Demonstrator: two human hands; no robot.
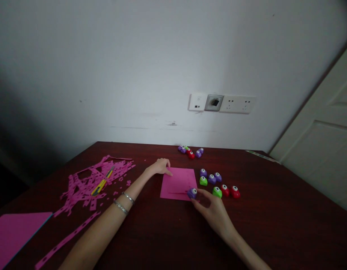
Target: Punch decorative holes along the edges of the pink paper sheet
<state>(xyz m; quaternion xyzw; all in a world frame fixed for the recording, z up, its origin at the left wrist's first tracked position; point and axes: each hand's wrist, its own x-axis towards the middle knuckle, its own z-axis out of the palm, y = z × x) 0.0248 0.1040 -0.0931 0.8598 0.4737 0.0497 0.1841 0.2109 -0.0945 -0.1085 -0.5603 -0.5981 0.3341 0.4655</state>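
A square pink sheet of paper (177,182) lies on the dark wooden table, with a smaller pink layer or fold visible on it. My left hand (161,166) holds its upper left edge, thumb on the paper and the other fingers partly hidden. Over the sheet's lower right corner is a purple craft punch (192,193) with a white, eye-like button. My right hand (211,208) has this punch between thumb and index finger. Close to the right of the paper stand more punches, including a green punch (203,181) and a red punch (235,192).
Another cluster of punches (191,155) sits near the wall. On the left lie punched pink scraps (86,183) with a yellow cutter knife (101,184) on top. A long punched strip (68,240) and a pink paper stack (18,232) are at front left. Wall sockets (237,104) are above the table.
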